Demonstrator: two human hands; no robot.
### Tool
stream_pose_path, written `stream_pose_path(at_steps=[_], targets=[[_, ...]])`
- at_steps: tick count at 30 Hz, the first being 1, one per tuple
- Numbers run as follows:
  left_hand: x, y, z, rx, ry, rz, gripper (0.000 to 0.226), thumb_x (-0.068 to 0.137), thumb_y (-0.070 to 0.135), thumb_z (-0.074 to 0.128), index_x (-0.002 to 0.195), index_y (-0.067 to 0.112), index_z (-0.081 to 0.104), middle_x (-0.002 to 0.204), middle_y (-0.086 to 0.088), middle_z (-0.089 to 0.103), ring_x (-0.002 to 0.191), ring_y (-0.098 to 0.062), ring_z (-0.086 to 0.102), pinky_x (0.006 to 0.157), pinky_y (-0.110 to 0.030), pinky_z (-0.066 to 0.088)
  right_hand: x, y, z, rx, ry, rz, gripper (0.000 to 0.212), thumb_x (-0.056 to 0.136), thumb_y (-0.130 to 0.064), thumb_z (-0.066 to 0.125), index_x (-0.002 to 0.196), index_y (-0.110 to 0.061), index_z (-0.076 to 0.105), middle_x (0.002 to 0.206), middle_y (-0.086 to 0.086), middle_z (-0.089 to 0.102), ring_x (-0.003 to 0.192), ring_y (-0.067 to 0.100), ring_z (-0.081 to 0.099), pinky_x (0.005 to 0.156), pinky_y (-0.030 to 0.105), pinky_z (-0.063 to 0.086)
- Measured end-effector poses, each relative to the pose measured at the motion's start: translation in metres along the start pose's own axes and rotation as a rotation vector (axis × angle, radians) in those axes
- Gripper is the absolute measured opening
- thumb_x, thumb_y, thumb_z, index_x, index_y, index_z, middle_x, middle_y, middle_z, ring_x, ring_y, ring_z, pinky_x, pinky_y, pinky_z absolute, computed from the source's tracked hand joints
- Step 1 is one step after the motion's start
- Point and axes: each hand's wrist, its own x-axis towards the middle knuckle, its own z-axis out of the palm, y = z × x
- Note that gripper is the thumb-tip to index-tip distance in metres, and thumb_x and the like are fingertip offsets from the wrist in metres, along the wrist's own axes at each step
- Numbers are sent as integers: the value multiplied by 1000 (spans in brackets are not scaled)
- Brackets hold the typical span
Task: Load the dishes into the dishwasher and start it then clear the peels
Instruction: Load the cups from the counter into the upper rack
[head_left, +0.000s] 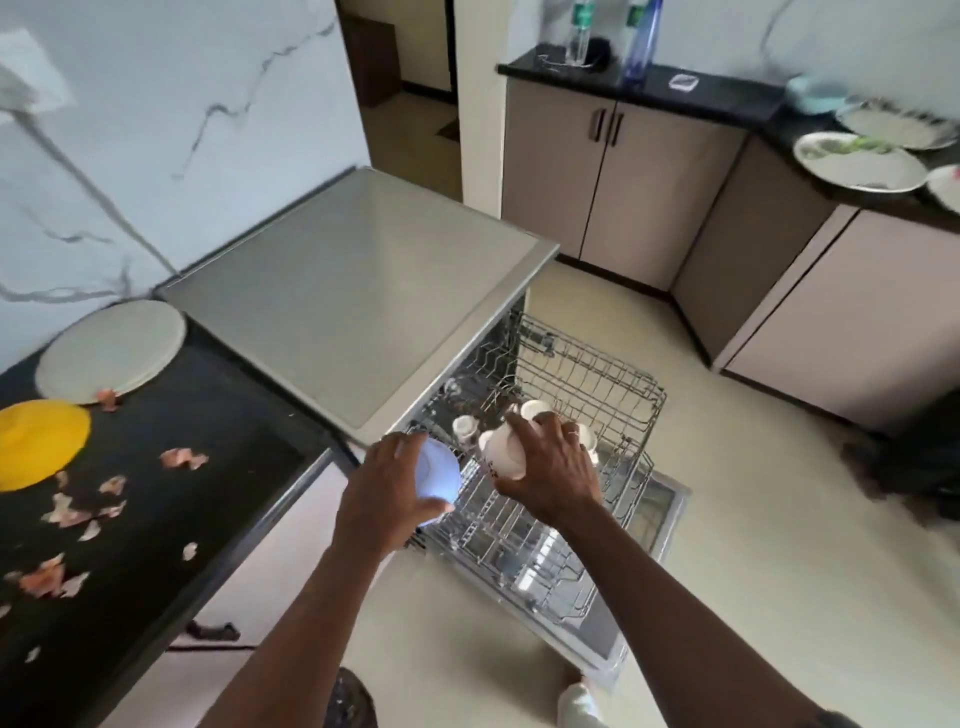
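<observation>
The dishwasher (353, 291) is open, its upper rack (592, 379) and lower rack (519, 551) both pulled out over the lowered door (660, 519). The right hand (550, 467) grips a white cup (504, 452), fingers curled round it, tilted above the near left part of the upper rack. Just beside it the left hand (387, 483) holds a pale blue bowl (439, 480) at the left edge of the rack, fingers round the bowl. Other small cups (535, 410) already stand in the upper rack close around the held cup, partly hidden by the right hand. On the black counter (218, 441) at left lie scattered peels (62, 512), a yellow plate (36, 444) and a grey plate (109, 351). The far counter (727, 96) carries steel plates (862, 166) and two bottles (641, 41)
</observation>
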Motion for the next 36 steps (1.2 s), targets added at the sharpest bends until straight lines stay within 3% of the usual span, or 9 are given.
stream_pose_path(at_steps=[5, 13, 17, 27, 30, 36], targets=[[59, 49, 52, 40, -82, -80, 92, 63, 51, 84, 141, 24, 43, 136, -2, 50, 124, -27, 48, 97, -42, 47, 26, 84, 5, 24, -49, 39, 96, 74, -65, 71, 154, -38, 24, 152, 5, 27, 133, 32, 34, 104, 47, 45], [158, 69, 122, 79, -161, -121, 93, 65, 56, 79, 142, 23, 38, 132, -6, 49, 120, -28, 49, 91, -46, 52, 77, 190, 21, 103, -63, 148, 94, 77, -63, 73, 155, -36, 26, 150, 4, 33, 132, 29, 35, 105, 43, 44], [221, 74, 157, 95, -154, -92, 93, 67, 50, 85, 143, 18, 39, 136, -10, 50, 122, -30, 50, 95, -45, 50, 122, 231, 36, 141, -25, 243, 94, 75, -58, 78, 152, -35, 30, 148, 8, 38, 130, 31, 38, 102, 46, 47], [367, 67, 273, 155, -227, 28, 101, 67, 46, 87, 148, 15, 35, 145, -13, 44, 131, -33, 43, 101, -47, 46, 231, 299, 103, 121, -11, 318, 92, 73, -46, 84, 149, -31, 33, 143, 9, 41, 128, 37, 41, 96, 48, 50], [389, 54, 308, 180, -306, 69, 101, 68, 44, 87, 147, 12, 33, 146, -13, 43, 133, -33, 42, 102, -45, 44, 244, 311, 131, 107, -54, 328, 88, 76, -49, 81, 148, -30, 34, 141, 8, 41, 128, 38, 41, 95, 51, 50], [419, 38, 356, 188, -362, 145, 100, 64, 43, 90, 143, 9, 39, 144, -12, 41, 132, -32, 40, 105, -43, 43, 269, 324, 171, 161, -34, 459, 83, 74, -52, 81, 136, -20, 36, 134, 11, 49, 118, 39, 49, 86, 44, 47]])
